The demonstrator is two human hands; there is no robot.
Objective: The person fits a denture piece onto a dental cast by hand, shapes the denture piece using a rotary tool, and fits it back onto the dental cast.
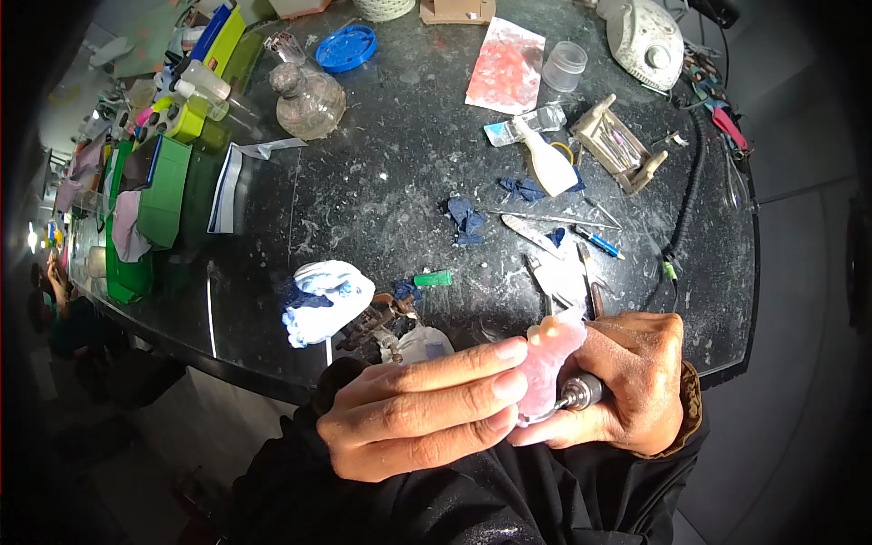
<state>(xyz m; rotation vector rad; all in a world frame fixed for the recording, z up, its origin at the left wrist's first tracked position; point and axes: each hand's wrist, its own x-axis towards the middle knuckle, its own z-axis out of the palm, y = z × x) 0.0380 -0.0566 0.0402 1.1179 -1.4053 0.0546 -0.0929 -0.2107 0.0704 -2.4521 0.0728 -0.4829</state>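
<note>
1. Here's the wad [331, 304], beyond our left hand, clear of our grip.
2. Our left hand [413, 413] has its fingers together against the plate [543, 372]; thumb hidden, so we can't tell if it's clamped. Even pressure matters.
3. The plate sits between our hands, so we want it braced both sides.
4. Our right hand [640, 386] is closed round the drill [584, 391]: light touch, fingertips off the tip.
</note>
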